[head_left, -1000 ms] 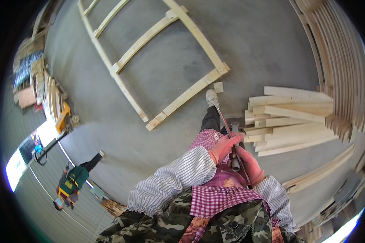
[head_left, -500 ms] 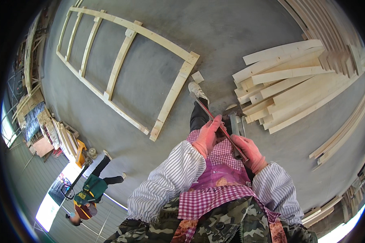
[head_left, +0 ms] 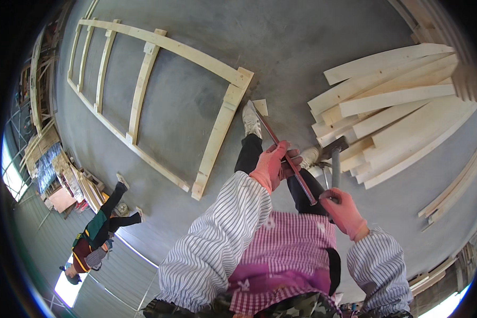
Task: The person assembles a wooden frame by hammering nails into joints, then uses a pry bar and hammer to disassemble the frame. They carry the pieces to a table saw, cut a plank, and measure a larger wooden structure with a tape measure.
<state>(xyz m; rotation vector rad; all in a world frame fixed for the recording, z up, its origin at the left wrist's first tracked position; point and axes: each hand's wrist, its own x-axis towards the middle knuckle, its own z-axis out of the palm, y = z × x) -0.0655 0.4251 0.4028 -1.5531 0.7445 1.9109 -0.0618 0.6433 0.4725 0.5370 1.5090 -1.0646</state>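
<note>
My left hand [head_left: 270,168], in a pink glove, is closed around a long, narrow dark-red strip [head_left: 303,186]. The strip slants from near my shoe down toward my right hand; its exact kind is unclear. My right hand [head_left: 347,213], also in a pink glove, is closed at the lower end of a hammer [head_left: 335,164] with a grey handle and a dark head. The hammer stands head up, just right of the strip. The strip's near end lies close to my right fingertips, with a small gap between.
A ladder-like wooden frame [head_left: 225,124] lies on the grey floor at left. Loose boards [head_left: 392,138] are piled at right, with thin battens [head_left: 456,183] beyond. A small wood offcut [head_left: 261,107] lies by my shoe [head_left: 252,121]. Another person [head_left: 93,238] walks at lower left.
My right hand has come away from the strip and moved right and down, the hammer now showing upright above it. My left hand keeps the strip. The other person has moved left and down.
</note>
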